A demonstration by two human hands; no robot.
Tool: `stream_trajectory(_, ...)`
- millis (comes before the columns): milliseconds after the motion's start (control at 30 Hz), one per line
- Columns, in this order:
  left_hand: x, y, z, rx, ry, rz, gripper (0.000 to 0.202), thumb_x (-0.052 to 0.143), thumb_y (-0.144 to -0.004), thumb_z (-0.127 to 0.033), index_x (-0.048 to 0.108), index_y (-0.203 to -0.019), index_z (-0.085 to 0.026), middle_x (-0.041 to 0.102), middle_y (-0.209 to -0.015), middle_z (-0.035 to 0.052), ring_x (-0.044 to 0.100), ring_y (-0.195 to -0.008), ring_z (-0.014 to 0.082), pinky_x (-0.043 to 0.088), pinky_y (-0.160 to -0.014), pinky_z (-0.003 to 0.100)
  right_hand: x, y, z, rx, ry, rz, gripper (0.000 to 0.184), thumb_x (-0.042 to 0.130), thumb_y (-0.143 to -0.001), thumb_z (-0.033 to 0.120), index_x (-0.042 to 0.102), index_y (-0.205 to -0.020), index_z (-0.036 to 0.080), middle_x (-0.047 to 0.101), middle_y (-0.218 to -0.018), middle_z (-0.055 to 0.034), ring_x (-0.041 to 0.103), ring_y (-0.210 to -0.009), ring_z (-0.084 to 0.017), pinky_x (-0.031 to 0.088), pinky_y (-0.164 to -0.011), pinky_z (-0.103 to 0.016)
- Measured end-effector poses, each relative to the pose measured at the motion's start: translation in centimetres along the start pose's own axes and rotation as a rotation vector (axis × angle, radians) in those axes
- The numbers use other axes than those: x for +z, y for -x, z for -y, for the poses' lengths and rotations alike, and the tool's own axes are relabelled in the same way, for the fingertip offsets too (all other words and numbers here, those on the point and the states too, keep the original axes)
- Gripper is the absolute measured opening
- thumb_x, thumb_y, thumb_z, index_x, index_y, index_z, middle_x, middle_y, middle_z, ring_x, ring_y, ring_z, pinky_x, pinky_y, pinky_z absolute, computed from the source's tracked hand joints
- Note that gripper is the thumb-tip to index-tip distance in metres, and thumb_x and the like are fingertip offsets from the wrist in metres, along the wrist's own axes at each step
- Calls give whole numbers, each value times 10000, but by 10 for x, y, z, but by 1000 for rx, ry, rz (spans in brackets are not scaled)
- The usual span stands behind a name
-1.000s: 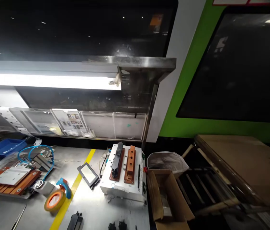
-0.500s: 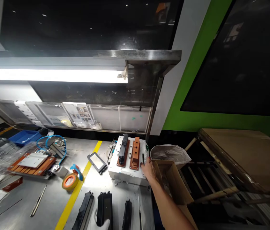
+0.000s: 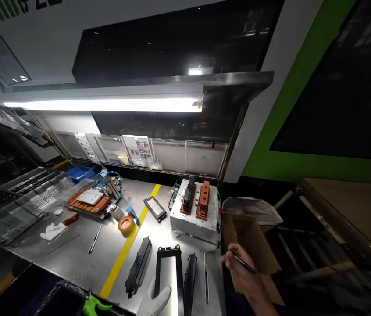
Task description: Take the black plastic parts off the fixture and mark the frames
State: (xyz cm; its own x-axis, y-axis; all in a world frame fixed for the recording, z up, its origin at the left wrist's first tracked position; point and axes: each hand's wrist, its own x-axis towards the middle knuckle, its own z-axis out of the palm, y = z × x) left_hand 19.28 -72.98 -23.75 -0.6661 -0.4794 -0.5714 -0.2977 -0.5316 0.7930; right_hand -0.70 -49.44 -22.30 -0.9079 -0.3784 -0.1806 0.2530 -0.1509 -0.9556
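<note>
My left hand, in a white glove, grips the lower left side of a black rectangular frame with a large window. The thumb lies across its front. My bare right hand is closed on a thin black pen-like tool, held just past the right edge of the bench. Narrow black parts lie on either side of the frame. Behind them stands a white fixture block with two orange-brown nests; its left nest carries a black part.
Another black frame lies by the yellow stripe. Leftward are tape, a metal cutter, a white glove and an orange-brown fixture. An open cardboard box stands right of the bench, and a green-handled tool in front.
My right hand has left the white fixture's right edge, moving back toward me with the pen-like tool. My left hand has raised and turned the black frame, so its window now shows. The view swung left.
</note>
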Motion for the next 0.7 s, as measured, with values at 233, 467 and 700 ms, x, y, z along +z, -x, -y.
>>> stream_trajectory(233, 30, 26, -22, 145, -279, 197, 860, 819, -515, -681, 640, -1179, -165, 741, -1166, 188, 628, -1173, 416, 453, -1058, 526, 53, 37, 32, 36, -38, -93, 584, 472, -887, 737, 710, -955, 208, 683, -698, -34, 647, -749, -213, 496, -804, -337)
stream_trajectory(467, 35, 42, -26, 148, -331, 286, 755, 809, -619, -544, 599, -1231, -156, 721, -1207, 166, 631, -1160, 359, 466, -1049, 449, 59, 27, 39, -141, 346, -73, 454, 635, -835, 631, 605, -709, 196, 422, -583, 49, 385, -575, -123, 310, -566, -257)
stream_trajectory(700, 33, 44, -25, 162, -387, 356, 642, 748, -672, -354, 571, -1252, -142, 707, -1251, 153, 590, -1236, 359, 451, -1059, 419, 56, 29, 35, -128, 388, -89, 460, 597, -847, 641, 578, -722, 199, 357, -594, 56, 333, -577, -125, 288, -558, -263)
